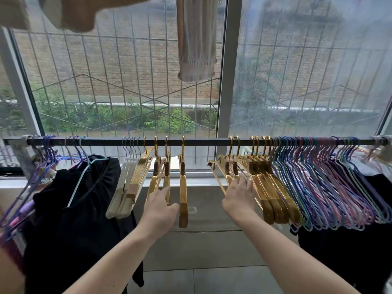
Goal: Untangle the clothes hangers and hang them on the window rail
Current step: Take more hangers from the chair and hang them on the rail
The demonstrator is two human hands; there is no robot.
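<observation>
A black window rail (pixel 203 141) runs across the view. Several gold hangers (pixel 183 187) hang from its middle, with a tight gold group (pixel 273 194) further right. Pale cream hangers (pixel 123 187) hang to the left of the gold ones, and many thin coloured wire hangers (pixel 331 187) crowd the right end. My left hand (pixel 161 206) reaches among the middle gold hangers, fingers straight and touching their lower arms. My right hand (pixel 240 196) rests with spread fingers against the right gold group.
A black garment (pixel 84 219) hangs on a pale blue hanger at the left, beside purple wire hangers (pixel 38 177). Dark cloth (pixel 350 240) hangs at the right. A striped cloth (pixel 196 39) dangles from above. Barred window panes stand behind the rail.
</observation>
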